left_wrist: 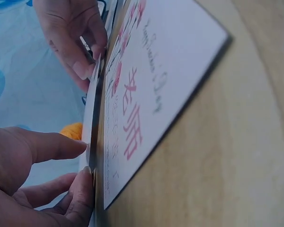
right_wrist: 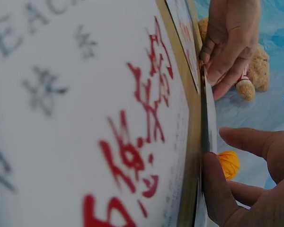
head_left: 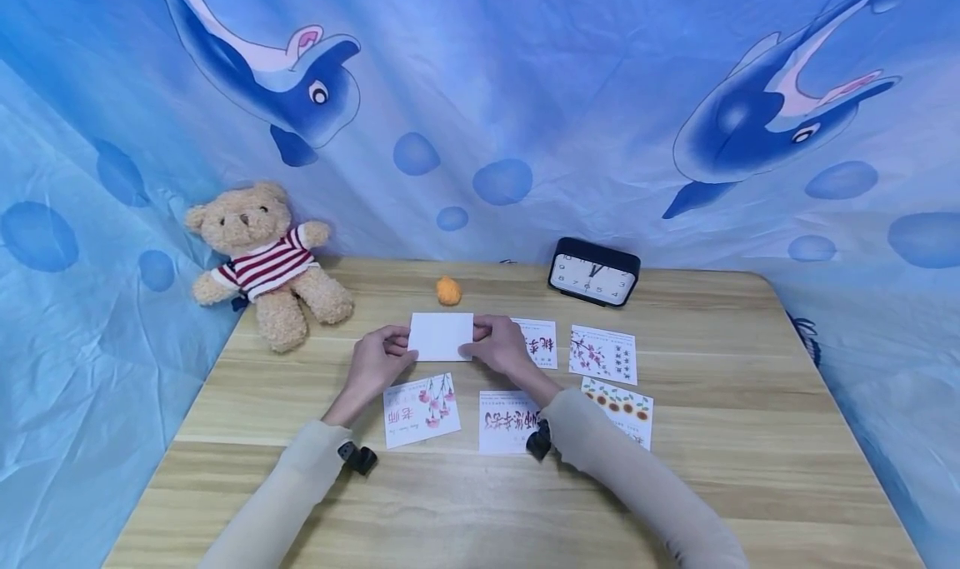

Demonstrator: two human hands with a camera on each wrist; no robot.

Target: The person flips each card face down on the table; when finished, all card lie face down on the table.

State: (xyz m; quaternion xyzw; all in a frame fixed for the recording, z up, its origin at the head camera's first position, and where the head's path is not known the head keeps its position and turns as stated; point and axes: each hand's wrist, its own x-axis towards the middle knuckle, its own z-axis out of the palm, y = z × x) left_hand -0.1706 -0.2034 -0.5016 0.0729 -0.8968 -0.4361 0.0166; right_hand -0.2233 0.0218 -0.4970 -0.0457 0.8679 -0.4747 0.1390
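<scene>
Fingers of left hand and right hand pinch opposite sides of plain-faced white rectangular card, near rounded orange ball; contact with pale wood-grain worktop unclear. Beige fabric right sleeve partly hides white red-lettered card and white sunflower-print card.

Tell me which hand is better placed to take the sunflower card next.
Probably the right hand: the sunflower card lies nearer it than the left hand. Both hands pinch the plain white card.
</scene>
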